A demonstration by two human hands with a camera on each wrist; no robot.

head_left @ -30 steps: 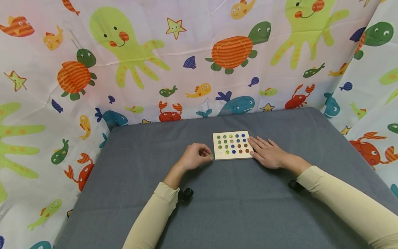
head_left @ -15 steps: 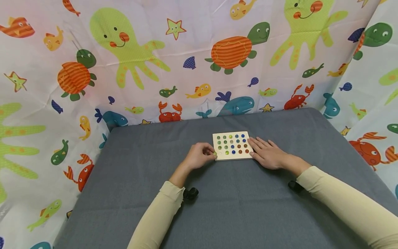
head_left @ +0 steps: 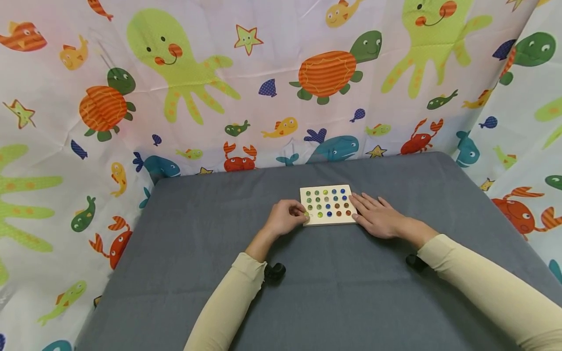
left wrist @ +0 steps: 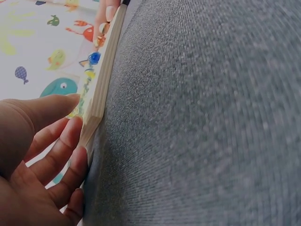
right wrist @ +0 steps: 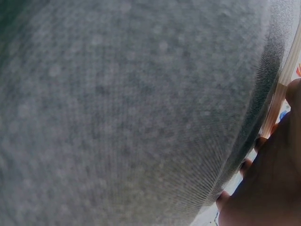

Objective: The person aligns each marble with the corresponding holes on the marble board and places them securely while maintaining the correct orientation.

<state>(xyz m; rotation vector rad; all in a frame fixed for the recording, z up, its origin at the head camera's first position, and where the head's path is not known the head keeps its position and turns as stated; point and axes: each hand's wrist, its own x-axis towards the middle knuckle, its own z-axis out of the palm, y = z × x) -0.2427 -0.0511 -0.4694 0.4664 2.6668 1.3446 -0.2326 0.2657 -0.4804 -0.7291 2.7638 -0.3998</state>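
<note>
A pale wooden board (head_left: 337, 221) lies on the table, with rows of green, yellow, blue and orange-brown marbles in its hollows. At its near left corner, my left hand (head_left: 284, 218) pinches a yellow-green marble (head_left: 307, 213) between thumb and fingertips, just above the board. The left wrist view shows the thumb and fingers of the left hand (left wrist: 47, 150) beside the board's layered edge (left wrist: 102, 89); the marble there is mostly hidden. My right hand (head_left: 378, 216) lies flat with straight fingers over the board's right edge. In the right wrist view that hand (right wrist: 273, 174) appears dark against the edge.
Grey cloth covers the table (head_left: 347, 292). A white curtain (head_left: 263, 112) printed with sea animals hangs behind and at both sides. Black wrist cameras sit below the left cuff (head_left: 248, 265) and the right cuff (head_left: 439, 251).
My left hand has moved right with the marble, from beside the board to over its near left corner. The right hand has stayed in place on the board.
</note>
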